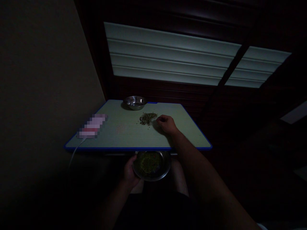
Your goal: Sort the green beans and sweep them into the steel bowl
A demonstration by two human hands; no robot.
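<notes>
My left hand point(130, 172) grips the rim of a metal bowl point(165, 171) below the table's front edge, over my lap. Small greenish grains point(150, 162), perhaps beans, cover much of the bowl's inside; the dim light hides their exact kind. On the tabletop point(129, 134), a loose heap of similar small grains point(146, 118) is spread out. My right hand point(166, 124) is at the heap's right side, its fingers curled together. Whatever lies between those fingertips is too dark and small to make out.
A second metal bowl point(135, 103) stands at the table's back edge. At the left lies a blurred-out phone-like object point(92, 126), with a white cable point(74, 151) hanging over the front edge. A wall point(48, 64) rises on the left, and dark slatted panels point(168, 54) are behind the table.
</notes>
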